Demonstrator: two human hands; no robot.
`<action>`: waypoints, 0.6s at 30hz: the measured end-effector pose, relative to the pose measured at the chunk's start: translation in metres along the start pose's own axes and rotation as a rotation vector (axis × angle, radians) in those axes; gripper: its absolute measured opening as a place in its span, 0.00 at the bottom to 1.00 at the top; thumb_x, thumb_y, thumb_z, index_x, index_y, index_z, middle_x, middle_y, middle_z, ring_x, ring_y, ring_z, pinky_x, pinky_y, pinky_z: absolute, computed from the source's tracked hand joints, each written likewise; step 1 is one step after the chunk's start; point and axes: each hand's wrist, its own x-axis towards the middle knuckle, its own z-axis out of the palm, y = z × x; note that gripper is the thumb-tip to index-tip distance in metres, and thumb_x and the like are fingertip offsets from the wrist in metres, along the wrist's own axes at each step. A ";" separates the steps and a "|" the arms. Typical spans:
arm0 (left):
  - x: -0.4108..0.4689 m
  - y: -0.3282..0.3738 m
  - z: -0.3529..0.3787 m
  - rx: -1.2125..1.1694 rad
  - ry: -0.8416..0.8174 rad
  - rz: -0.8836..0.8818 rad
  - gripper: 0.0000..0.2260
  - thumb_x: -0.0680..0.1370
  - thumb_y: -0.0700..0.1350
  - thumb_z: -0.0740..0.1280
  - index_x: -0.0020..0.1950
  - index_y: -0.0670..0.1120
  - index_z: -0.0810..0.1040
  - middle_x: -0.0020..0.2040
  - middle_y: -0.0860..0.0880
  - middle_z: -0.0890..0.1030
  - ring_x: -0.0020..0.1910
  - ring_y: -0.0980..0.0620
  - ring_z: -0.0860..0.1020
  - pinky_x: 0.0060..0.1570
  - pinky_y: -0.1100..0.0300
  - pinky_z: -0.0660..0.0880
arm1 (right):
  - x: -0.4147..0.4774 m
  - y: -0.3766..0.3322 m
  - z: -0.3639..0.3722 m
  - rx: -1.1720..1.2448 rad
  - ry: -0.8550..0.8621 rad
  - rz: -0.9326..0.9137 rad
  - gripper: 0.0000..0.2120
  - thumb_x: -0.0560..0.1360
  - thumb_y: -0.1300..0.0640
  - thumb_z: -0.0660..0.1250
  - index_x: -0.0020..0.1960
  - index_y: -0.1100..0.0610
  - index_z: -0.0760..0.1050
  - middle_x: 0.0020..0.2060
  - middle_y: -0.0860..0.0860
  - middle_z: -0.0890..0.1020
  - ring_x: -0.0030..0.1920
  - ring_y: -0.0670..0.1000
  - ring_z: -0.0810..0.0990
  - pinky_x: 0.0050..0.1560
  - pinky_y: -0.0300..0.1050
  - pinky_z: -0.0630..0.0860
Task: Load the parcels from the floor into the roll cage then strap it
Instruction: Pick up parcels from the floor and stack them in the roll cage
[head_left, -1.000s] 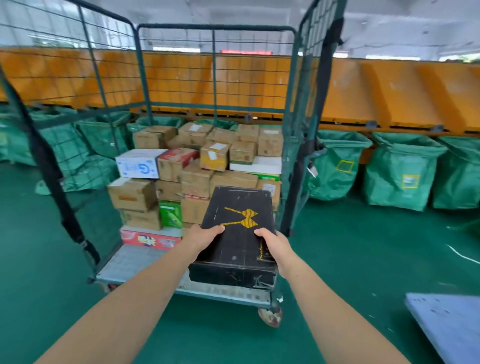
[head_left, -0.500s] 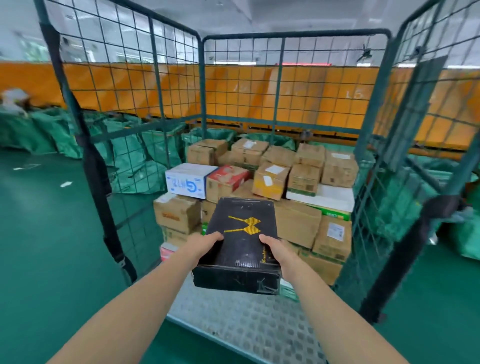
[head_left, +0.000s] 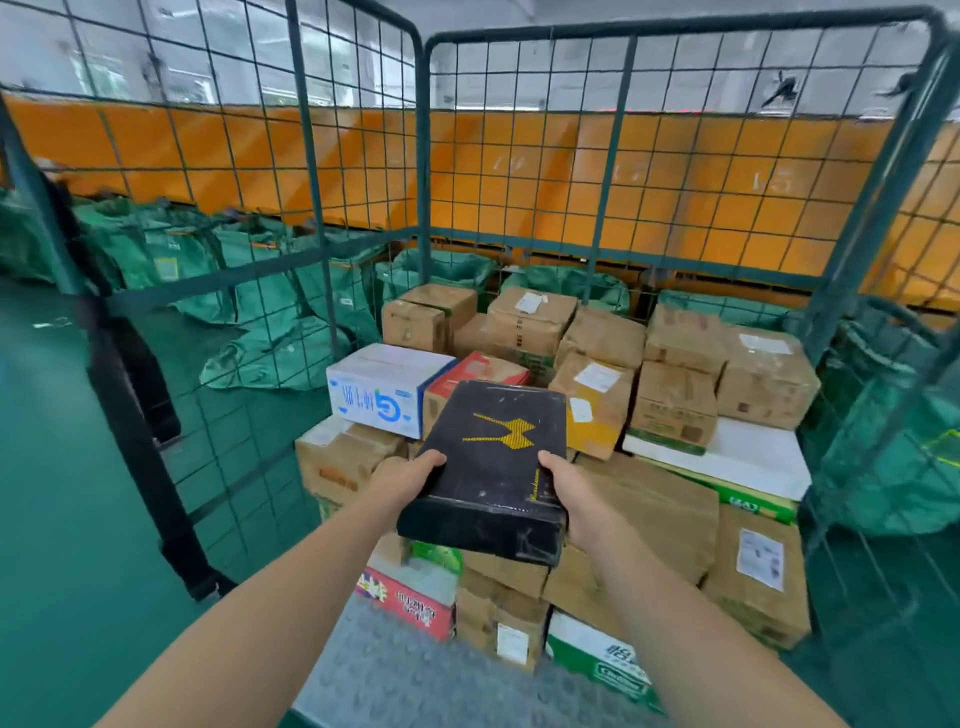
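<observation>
A black box (head_left: 491, 462) with a yellow emblem on its lid is held out over the stacked parcels. My left hand (head_left: 402, 480) grips its left side and my right hand (head_left: 569, 501) grips its right side, thumbs on the lid. It hovers inside the green wire roll cage (head_left: 423, 156), above a brown carton (head_left: 343, 454) and a large flat brown carton (head_left: 660, 512). Several cardboard parcels fill the back of the cage, among them a white and blue box (head_left: 387, 395) and a red-topped box (head_left: 480, 369).
The cage's grey metal floor (head_left: 395, 675) shows in front of the stack. A black strap (head_left: 130, 410) hangs down the left cage side. Green sacks (head_left: 249, 291) lie behind the mesh, before an orange wall (head_left: 519, 176). Green floor (head_left: 62, 519) spreads to the left.
I have moved closer to the cage and carried the black box forward and up, from above the cage floor's edge to over the stacked parcels. Both hands keep their grip.
</observation>
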 end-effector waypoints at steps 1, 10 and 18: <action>0.022 0.004 0.000 0.001 0.005 0.005 0.26 0.63 0.62 0.71 0.51 0.45 0.80 0.49 0.44 0.84 0.48 0.43 0.83 0.55 0.49 0.79 | 0.014 -0.004 0.004 0.003 0.014 0.006 0.20 0.80 0.47 0.65 0.67 0.57 0.75 0.62 0.53 0.80 0.55 0.54 0.78 0.40 0.45 0.71; 0.202 0.084 0.003 -0.016 -0.022 0.086 0.29 0.63 0.60 0.71 0.56 0.41 0.78 0.56 0.41 0.81 0.53 0.41 0.80 0.58 0.46 0.77 | 0.154 -0.068 0.047 -0.058 0.184 -0.015 0.12 0.80 0.52 0.64 0.56 0.60 0.69 0.43 0.54 0.74 0.40 0.51 0.72 0.38 0.46 0.65; 0.367 0.156 0.031 0.024 -0.082 0.110 0.26 0.74 0.53 0.70 0.65 0.37 0.73 0.59 0.40 0.79 0.56 0.40 0.79 0.57 0.50 0.77 | 0.274 -0.128 0.077 -0.118 0.322 0.002 0.20 0.79 0.64 0.62 0.71 0.60 0.68 0.59 0.56 0.77 0.56 0.57 0.77 0.45 0.45 0.72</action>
